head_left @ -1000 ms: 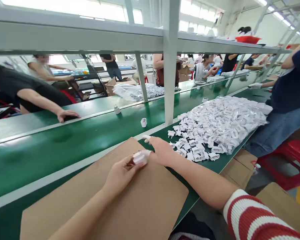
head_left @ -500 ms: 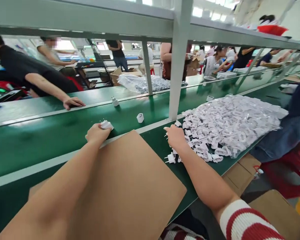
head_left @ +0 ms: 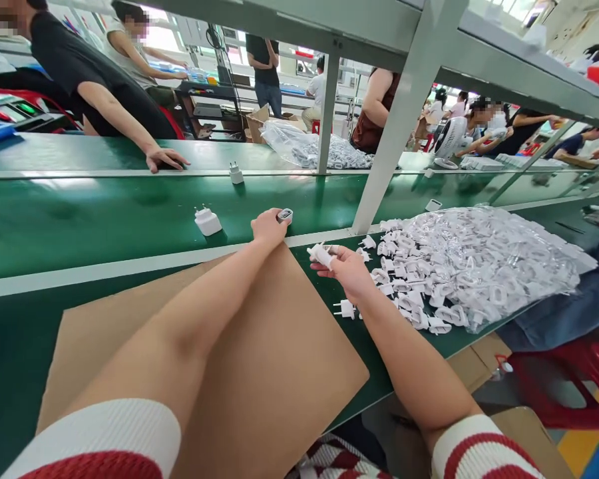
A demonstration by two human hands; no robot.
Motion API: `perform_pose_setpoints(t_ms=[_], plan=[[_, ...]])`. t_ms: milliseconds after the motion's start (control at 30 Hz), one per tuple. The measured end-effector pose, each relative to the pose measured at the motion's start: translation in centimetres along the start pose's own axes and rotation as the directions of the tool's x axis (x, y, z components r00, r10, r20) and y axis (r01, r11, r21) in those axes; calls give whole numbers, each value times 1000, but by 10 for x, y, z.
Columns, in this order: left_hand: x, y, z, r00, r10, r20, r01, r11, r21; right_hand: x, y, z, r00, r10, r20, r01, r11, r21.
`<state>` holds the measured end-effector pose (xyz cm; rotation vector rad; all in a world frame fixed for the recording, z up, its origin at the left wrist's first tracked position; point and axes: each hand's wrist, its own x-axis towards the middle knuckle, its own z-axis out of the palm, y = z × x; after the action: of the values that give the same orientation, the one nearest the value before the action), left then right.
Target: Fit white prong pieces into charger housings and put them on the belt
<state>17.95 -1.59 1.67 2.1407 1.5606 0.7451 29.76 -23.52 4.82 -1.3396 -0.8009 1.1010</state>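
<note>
My left hand (head_left: 268, 228) has its fingers closed on a small white charger housing (head_left: 285, 215), whose open end faces me, at the near edge of the green belt. My right hand (head_left: 350, 269) pinches a white plug piece (head_left: 322, 254) between thumb and fingers, above the dark green bench. Left of my left hand, a white charger (head_left: 207, 221) with two prongs stands on the belt. Farther back is a second charger (head_left: 236, 173). Close by my right wrist, a loose plug piece (head_left: 345, 309) lies on the bench, beside a heap of similar pieces (head_left: 404, 293).
Under my forearms lies a brown cardboard sheet (head_left: 279, 346). A clear plastic bag (head_left: 504, 259) full of white pieces spills out at the right. A grey post (head_left: 397, 133) rises behind my right hand. Across the belt, a co-worker's hand (head_left: 166, 158) rests on the far ledge.
My left hand has let go of a charger, which now stands on the belt, and has moved right to the housing. My right hand has lifted a plug piece from beside the heap. The view has shifted.
</note>
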Motion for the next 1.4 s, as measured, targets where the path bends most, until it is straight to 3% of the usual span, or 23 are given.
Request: perform_pose_setpoints(t_ms=[100,200,367,467,600,733,1000,1200,1300,1400], plan=[[-31,-5,-19,989,148,-2,-147,985,-93,-8,-10,0,991,124,45,-131,973,191],[-87,-12,-47,947,316,62,-295,929,-225,-13,-12,0,991,123,51,-131,969,210],[-185,-23,-76,865,454,215,-394,878,-270,-25,-4,8,984,-180,18,181,981,-73],[-213,-30,-74,853,458,249,-381,874,-302,-36,-2,11,930,-346,127,368,858,-358],[-216,-36,-64,857,468,216,-379,856,-353,-48,0,13,823,-441,359,565,561,-605],[-210,-38,-59,854,490,177,-389,826,-409,-52,4,16,773,-444,452,625,413,-662],[-209,-32,-59,896,375,237,-235,855,-462,-49,2,18,788,-383,482,605,340,-720],[-210,-31,-59,901,399,170,-271,824,-498,-45,-1,19,798,-339,499,582,219,-783],[-210,-31,-58,904,386,184,-257,834,-487,-44,2,19,806,-350,477,570,242,-785],[-212,-32,-58,904,397,161,-277,827,-489,-41,9,18,807,-378,454,580,367,-727]])
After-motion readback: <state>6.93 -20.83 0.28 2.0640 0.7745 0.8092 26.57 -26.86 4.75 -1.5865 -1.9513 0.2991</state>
